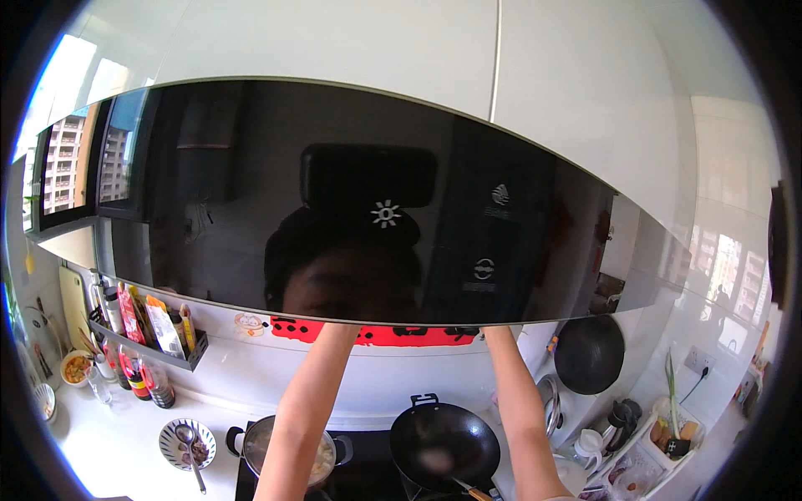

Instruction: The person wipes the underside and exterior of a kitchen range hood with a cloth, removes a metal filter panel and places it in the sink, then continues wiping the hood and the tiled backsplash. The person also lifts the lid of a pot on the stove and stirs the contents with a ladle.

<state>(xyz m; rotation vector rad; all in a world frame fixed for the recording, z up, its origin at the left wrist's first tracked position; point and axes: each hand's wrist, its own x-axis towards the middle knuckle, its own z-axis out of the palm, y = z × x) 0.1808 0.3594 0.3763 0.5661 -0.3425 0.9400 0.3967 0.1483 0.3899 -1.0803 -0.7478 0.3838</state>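
Observation:
Both my forearms reach up and forward, and my hands are out of sight behind the lower edge of a black glass range hood panel (351, 250) with a lit sun-shaped symbol. Below, between my arms, a black wok (446, 441) with a wooden-handled utensil in it stands on the black cooktop (369, 466). Partly behind my left forearm, a two-handled steel pot (260, 444) contains food. On the counter to the left, a patterned bowl (164, 441) holds dark food pieces and a metal ladle (190, 444).
A dark wall rack (144, 351) with seasoning packets hangs at the left, above sauce bottles (135, 376). A round black pan (589, 355) hangs on the right wall. A white pitcher (588, 446) and a container with vegetables (658, 448) stand at the lower right. White cabinets (376, 44) are above.

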